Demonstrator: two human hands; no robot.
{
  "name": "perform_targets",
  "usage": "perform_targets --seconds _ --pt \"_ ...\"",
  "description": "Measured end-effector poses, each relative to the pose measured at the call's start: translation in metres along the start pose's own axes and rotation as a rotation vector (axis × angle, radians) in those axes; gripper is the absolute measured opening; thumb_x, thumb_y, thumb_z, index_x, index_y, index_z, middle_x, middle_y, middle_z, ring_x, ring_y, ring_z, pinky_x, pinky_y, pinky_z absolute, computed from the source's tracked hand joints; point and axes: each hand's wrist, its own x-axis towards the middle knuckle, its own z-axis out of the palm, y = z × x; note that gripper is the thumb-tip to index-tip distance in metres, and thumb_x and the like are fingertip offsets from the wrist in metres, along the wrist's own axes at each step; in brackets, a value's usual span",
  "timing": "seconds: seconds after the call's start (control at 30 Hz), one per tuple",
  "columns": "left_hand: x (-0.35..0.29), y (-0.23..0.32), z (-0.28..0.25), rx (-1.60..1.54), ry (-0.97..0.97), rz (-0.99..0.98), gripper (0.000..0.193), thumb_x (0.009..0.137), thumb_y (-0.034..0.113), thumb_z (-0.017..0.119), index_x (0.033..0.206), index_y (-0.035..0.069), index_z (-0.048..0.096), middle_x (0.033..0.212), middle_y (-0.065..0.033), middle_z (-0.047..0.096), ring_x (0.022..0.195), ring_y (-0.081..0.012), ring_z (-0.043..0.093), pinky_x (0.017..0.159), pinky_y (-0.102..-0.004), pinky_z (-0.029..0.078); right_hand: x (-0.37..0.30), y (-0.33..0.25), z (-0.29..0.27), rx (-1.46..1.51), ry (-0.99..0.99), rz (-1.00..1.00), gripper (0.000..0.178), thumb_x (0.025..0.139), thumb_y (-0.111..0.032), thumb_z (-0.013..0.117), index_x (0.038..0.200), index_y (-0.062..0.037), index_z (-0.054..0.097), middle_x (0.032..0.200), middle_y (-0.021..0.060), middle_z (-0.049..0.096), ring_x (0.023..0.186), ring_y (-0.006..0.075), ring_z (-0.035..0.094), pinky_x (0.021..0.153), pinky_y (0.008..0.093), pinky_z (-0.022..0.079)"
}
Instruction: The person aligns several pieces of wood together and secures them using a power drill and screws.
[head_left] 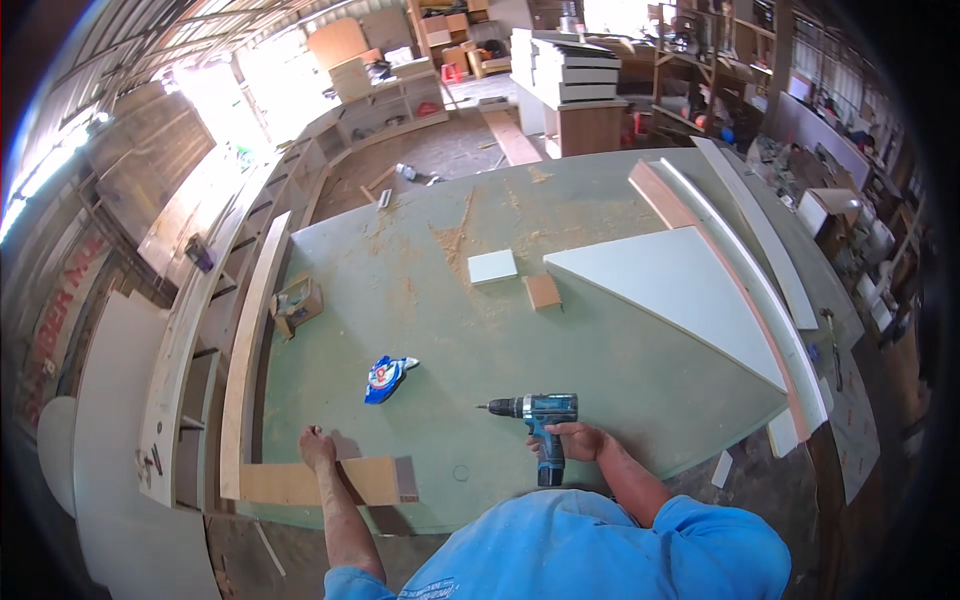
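My right hand [574, 441] is wrapped round the grip of a blue and black cordless drill [550, 408], whose bit points left over the green tabletop [450, 350]. My left hand [318, 447] is closed, fingers pinched together, just beyond a short wooden board [365, 482]; what it holds, if anything, is too small to make out. The left forearm passes over that board. At its left end, the short board meets a long wooden board [250, 350] standing along the table's left edge. Between the hands and farther off lies a crumpled blue and white packet [388, 379].
A small open cardboard box [297, 305] sits by the long board. Farther right are a white block [492, 267], a brown block [543, 292] and a large white triangular panel [680, 295]. Long strips [745, 275] line the right edge. Sawdust [455, 240] covers the far part.
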Motion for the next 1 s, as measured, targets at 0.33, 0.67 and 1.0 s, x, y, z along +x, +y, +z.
perform_targets --seconds 0.33,0.67,1.0 --pt "-0.003 0.005 -0.001 0.005 -0.036 -0.060 0.022 0.100 0.021 0.060 0.109 0.003 0.070 0.107 -0.0219 0.073 0.104 -0.0417 0.069 0.088 -0.0519 0.054 -0.003 -0.006 0.001 -0.049 -0.008 -0.009 0.053 0.099 -0.030 0.068 0.142 -0.0017 0.052 0.133 0.0201 0.066 0.121 0.0314 0.065 0.106 0.0515 0.051" --pt "0.001 -0.001 0.005 0.004 -0.009 -0.046 0.022 0.100 0.022 0.060 0.106 0.004 0.070 0.104 -0.0228 0.073 0.102 -0.0423 0.070 0.088 -0.0527 0.054 -0.003 -0.002 0.001 0.008 0.030 -0.005 0.056 0.099 -0.032 0.067 0.142 0.0001 0.051 0.134 0.0210 0.066 0.119 0.0354 0.066 0.108 0.0536 0.048" --pt "0.000 0.000 0.002 -0.011 -0.012 -0.053 0.021 0.099 0.022 0.060 0.105 0.005 0.071 0.103 -0.0226 0.074 0.100 -0.0417 0.071 0.087 -0.0526 0.055 -0.002 0.000 -0.003 0.013 0.036 -0.012 0.054 0.099 -0.030 0.067 0.141 0.0000 0.051 0.133 0.0217 0.066 0.120 0.0349 0.065 0.109 0.0531 0.048"
